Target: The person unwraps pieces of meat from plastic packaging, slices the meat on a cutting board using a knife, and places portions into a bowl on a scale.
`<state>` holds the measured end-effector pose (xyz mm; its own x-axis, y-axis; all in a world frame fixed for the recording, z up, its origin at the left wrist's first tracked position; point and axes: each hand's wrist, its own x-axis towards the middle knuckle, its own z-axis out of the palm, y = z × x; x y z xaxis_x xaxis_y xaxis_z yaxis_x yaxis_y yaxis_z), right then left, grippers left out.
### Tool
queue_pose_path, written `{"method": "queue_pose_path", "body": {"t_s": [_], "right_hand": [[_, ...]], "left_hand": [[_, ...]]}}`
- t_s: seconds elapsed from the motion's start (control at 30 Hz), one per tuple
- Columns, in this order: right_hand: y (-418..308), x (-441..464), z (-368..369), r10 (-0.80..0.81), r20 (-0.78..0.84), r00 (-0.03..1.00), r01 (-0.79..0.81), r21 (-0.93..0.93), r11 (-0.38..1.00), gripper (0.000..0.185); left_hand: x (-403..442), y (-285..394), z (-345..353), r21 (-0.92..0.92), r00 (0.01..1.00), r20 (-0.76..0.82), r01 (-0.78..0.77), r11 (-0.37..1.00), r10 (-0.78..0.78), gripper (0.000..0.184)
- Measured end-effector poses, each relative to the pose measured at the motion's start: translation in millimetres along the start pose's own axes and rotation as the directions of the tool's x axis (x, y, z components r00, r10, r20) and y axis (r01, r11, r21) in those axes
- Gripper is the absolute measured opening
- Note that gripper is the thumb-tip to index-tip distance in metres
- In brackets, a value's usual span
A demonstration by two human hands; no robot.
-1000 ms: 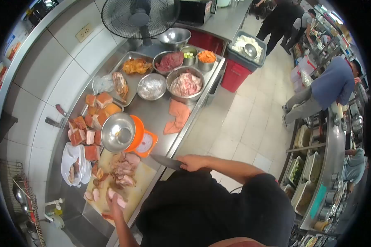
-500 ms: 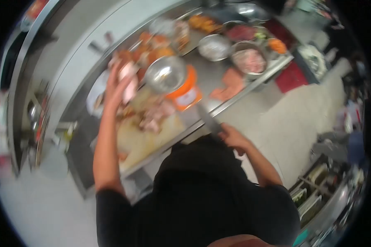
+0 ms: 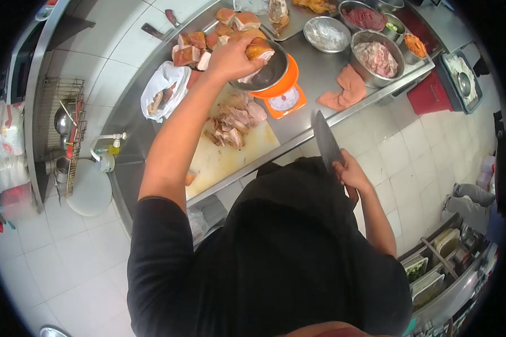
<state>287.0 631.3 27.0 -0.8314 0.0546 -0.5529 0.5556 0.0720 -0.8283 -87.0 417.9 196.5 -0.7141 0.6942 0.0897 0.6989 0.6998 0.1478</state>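
White plastic bag (image 3: 166, 89), open, contents partly visible. Left hand (image 3: 229, 60): fingers curled round a piece of meat (image 3: 258, 51), held over a steel bowl (image 3: 274, 74). Sliced meat (image 3: 236, 122), heaped on cutting board (image 3: 252, 156). Orange scale (image 3: 288, 104), beneath the bowl. Cleaver (image 3: 326, 140), blade raised; right hand (image 3: 352, 171) clenched about its handle.

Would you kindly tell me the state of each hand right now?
Left hand: closed around meat, above the metal bowl.
Right hand: closed on the handle of a broad-bladed knife.
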Motion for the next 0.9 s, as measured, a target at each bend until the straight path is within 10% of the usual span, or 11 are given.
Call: {"method": "queue_pose_path", "body": {"t_s": [0.9], "right_hand": [[1,6,0,0.013,-0.016,1.000,-0.014,-0.069,0.998,0.019]], "left_hand": [[-6,5,61,0.017,1.000,0.005,0.015,1.000,-0.015,0.094]]}}
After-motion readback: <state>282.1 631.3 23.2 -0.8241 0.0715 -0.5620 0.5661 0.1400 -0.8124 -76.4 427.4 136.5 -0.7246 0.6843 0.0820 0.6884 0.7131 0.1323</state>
